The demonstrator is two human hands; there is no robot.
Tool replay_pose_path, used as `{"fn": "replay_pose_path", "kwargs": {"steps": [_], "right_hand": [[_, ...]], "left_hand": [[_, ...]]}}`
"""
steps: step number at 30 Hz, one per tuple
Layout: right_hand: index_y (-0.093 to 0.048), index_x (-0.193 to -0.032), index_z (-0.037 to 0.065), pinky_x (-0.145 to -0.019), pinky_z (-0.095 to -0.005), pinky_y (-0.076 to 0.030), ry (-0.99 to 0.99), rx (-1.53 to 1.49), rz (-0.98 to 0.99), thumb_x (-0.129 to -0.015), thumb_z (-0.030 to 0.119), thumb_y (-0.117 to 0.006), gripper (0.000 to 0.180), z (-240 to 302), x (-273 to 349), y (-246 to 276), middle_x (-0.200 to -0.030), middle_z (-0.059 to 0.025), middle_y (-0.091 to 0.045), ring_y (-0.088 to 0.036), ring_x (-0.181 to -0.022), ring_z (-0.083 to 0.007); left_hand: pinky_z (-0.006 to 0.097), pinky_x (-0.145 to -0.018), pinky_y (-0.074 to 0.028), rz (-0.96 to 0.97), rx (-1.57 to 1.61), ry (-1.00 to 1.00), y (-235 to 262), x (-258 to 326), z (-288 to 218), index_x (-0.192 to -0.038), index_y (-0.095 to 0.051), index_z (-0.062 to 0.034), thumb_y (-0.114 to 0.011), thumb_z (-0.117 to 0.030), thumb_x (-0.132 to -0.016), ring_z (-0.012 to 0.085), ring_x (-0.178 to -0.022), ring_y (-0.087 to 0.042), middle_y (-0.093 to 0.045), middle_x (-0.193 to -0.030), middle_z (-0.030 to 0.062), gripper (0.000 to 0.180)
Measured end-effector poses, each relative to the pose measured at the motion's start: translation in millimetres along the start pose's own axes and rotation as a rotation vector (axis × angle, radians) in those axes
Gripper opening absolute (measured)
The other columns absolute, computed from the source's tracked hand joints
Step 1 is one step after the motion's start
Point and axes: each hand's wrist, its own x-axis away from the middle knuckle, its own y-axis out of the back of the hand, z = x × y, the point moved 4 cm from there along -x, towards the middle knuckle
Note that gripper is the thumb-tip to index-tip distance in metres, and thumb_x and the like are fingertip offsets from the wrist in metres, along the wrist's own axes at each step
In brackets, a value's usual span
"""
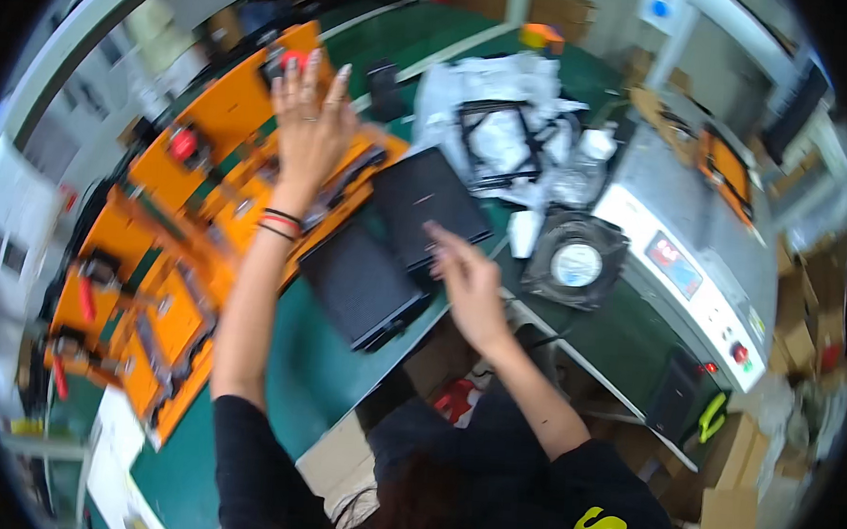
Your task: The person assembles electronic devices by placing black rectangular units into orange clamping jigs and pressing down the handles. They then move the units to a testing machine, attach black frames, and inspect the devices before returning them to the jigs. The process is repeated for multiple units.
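My left hand (311, 129) is raised over the upper part of an orange clamping fixture (250, 107), its fingers stretched and apart, near a red-tipped clamp (290, 61). Whether the fingertips touch the clamp, I cannot tell. My right hand (472, 281) is at the lower edge of a flat black rectangular panel (422, 202), its fingers drawn together in a pinch. What lies between those fingers is too small and blurred to make out. Left of that hand, a stack of similar black panels (360, 285) rests on the green table (295, 339).
More orange fixtures (123, 249) with red-handled clamps line the left. Plastic bags with black frames (502, 139) lie at the back. A black fan (577, 261) and a bottle (582, 172) stand beside a grey machine (702, 250). Yellow-green cutters (712, 417) lie at the right edge.
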Motion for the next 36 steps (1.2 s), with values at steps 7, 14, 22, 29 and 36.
{"fn": "replay_pose_path", "kwargs": {"steps": [7,14,22,29,36], "right_hand": [[-0.059,-0.124,0.007,-0.069,-0.0317,-0.049,-0.096,-0.016,0.030,-0.095,0.008,-0.050,0.031,3.7,12.4,1.5,-0.078,-0.0138,-0.060,-0.061,-0.069,-0.0197],[-0.060,-0.123,0.006,-0.068,-0.0297,-0.049,-0.156,-0.028,0.054,-0.096,0.009,-0.049,0.029,2.7,5.1,5.1,-0.081,-0.0125,-0.061,-0.060,-0.069,-0.0161],[-0.061,-0.119,-0.001,-0.069,-0.0224,-0.047,-0.262,-0.058,0.170,-0.099,0.012,-0.047,0.028,-12.0,-28.1,3.0,-0.095,-0.0055,-0.066,-0.052,-0.072,-0.0067],[-0.065,-0.112,0.000,-0.063,-0.0251,-0.048,-0.138,-0.143,0.278,-0.098,0.015,-0.049,0.026,-14.3,-58.3,-44.5,-0.080,-0.0076,-0.064,-0.057,-0.066,-0.0100],[-0.065,-0.106,-0.001,-0.062,-0.0263,-0.049,-0.036,-0.127,0.355,-0.097,0.014,-0.048,0.025,-44.0,-109.3,-95.5,-0.072,-0.0073,-0.063,-0.059,-0.065,-0.0117]], "left_hand": [[0.049,-0.111,-0.025,-0.166,-0.402,-0.002,-65.0,-23.4,26.5,-0.130,-0.048,-0.0157,-0.064,-0.023,-0.081,0.0344,-0.129,-0.028,-0.036,-0.146,0.0022,0.051],[0.050,-0.105,-0.030,-0.069,-0.567,0.179,-39.2,-114.3,47.3,-0.120,-0.059,-0.0148,-0.062,-0.029,-0.079,0.0417,-0.121,-0.041,-0.052,-0.128,0.0157,0.043],[0.040,-0.099,-0.042,1.120,0.042,0.538,-158.9,-135.4,203.3,-0.120,-0.057,0.0044,-0.051,-0.048,-0.082,0.0389,-0.121,-0.051,-0.055,-0.127,0.0239,0.065],[0.053,-0.101,-0.029,-0.069,-0.325,0.610,-37.9,-136.6,164.6,-0.121,-0.051,0.0010,-0.052,-0.044,-0.086,0.0485,-0.116,-0.042,-0.051,-0.124,0.0291,0.057],[0.043,-0.072,-0.046,0.240,0.212,0.390,77.9,-40.6,-35.9,-0.102,-0.053,0.0017,-0.059,-0.009,-0.085,0.0372,-0.087,-0.056,-0.057,-0.095,0.0204,0.021]]}}
